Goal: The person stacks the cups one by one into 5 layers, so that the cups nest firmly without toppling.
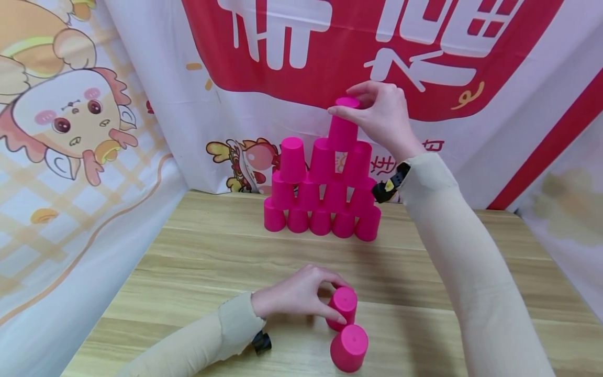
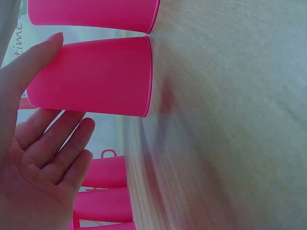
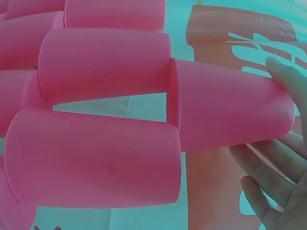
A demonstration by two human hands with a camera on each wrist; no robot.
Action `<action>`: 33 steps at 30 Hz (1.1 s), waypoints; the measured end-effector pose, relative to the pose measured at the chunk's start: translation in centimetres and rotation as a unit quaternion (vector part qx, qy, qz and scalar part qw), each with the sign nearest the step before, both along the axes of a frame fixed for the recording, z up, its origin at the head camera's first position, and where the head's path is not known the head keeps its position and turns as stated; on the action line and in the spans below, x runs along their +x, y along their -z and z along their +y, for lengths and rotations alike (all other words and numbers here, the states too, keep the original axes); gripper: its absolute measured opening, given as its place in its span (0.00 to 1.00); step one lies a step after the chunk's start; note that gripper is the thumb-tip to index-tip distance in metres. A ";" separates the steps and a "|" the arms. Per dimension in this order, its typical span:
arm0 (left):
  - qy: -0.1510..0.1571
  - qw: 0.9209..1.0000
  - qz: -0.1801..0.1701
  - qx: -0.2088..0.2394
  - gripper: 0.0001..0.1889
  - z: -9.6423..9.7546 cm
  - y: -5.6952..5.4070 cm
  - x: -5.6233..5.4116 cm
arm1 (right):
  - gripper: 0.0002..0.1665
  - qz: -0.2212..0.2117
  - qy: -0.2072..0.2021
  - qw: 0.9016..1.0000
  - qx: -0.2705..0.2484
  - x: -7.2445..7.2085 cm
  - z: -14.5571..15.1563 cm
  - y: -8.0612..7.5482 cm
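Thumb and fingertips of my right hand [image 1: 383,112] hold an upside-down pink cup [image 1: 343,131] near its base. In the right wrist view this cup's [image 3: 230,105] wide rim meets the bases of two cups below, bridging the gap between them. Those belong to a stepped stack of upside-down pink cups [image 1: 308,196], whose third row has three cups. Nearer on the table, my left hand [image 1: 301,293] grips another inverted pink cup [image 1: 344,306], thumb on one side and fingers on the other. Right in front of it stands one more inverted cup [image 1: 348,351].
The stack stands at the back of a wood-grain table [image 1: 226,251], close before a printed cloth backdrop [image 1: 179,94]. Another patterned cloth [image 1: 94,209] hangs along the left side. My right forearm [image 1: 471,262] reaches over the table's right part.
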State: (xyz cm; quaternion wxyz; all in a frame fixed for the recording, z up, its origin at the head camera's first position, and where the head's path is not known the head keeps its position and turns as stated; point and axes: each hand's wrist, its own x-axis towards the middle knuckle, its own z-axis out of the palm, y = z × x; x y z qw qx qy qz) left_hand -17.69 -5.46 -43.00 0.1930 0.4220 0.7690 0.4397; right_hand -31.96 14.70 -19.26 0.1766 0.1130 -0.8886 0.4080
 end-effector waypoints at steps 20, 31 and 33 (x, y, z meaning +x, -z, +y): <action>-0.143 0.983 0.079 0.084 0.28 -2.8 -5.7 -1.7 | 0.36 0.118 -0.035 0.991 -0.055 6.3 3.2 2.7; -0.229 0.941 0.192 0.158 0.29 -4.8 -12.3 -4.5 | 0.30 0.052 -0.159 0.986 -0.027 13.7 5.1 9.9; -0.239 0.933 0.212 0.163 0.29 -5.0 -13.5 -5.1 | 0.30 0.031 -0.181 0.983 -0.021 14.9 5.6 11.5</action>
